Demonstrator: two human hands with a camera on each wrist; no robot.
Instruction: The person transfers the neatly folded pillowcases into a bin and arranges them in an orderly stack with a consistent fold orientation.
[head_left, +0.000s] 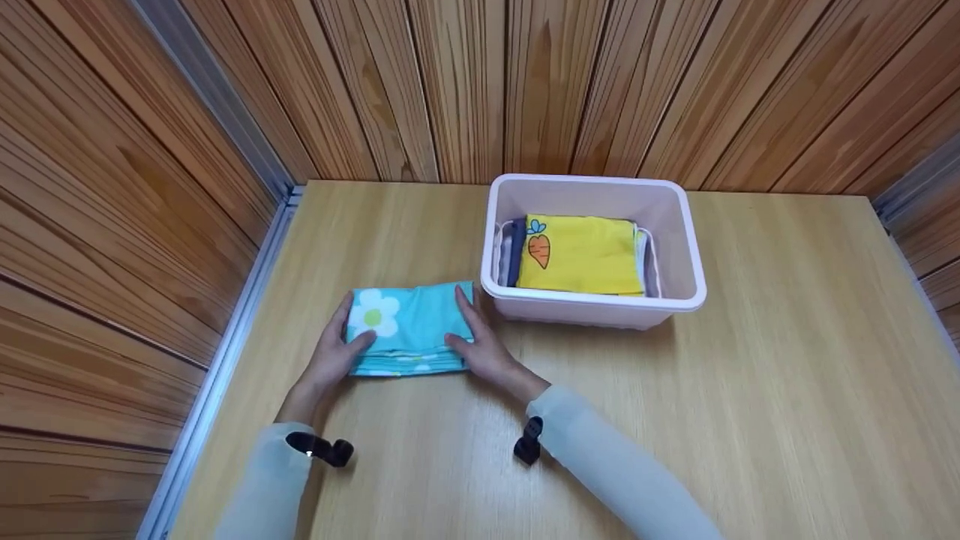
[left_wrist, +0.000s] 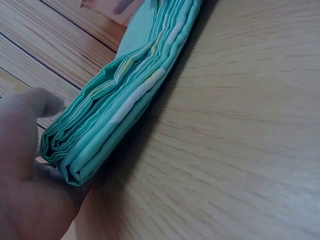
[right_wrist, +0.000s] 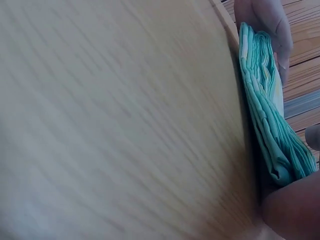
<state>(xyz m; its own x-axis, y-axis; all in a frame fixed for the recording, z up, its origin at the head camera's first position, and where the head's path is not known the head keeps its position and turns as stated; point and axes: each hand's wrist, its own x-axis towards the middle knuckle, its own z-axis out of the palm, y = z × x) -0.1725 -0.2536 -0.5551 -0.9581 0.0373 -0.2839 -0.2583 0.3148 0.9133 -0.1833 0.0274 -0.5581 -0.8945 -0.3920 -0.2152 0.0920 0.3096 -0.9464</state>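
Note:
A turquoise cloth point(head_left: 412, 322) with a white daisy print is folded into a thick, many-layered rectangle, close over the table left of the bin. My left hand point(head_left: 335, 351) grips its left end, thumb on top and fingers around the side. At the opposite end my right hand point(head_left: 486, 349) holds it, thumb and a finger lying over the top. From the left wrist the folded layers point(left_wrist: 115, 110) show edge-on, with the left thumb above them. The right wrist view shows the same stacked edge of the cloth point(right_wrist: 265, 105) between both hands.
A pale pink plastic bin point(head_left: 585, 305) stands at the back, right of the cloth. Inside lies a folded yellow cloth point(head_left: 589, 255) with a carrot print, beside dark blue fabric point(head_left: 517, 251). Wood-plank walls point(head_left: 465, 90) border the wooden table point(head_left: 787, 360).

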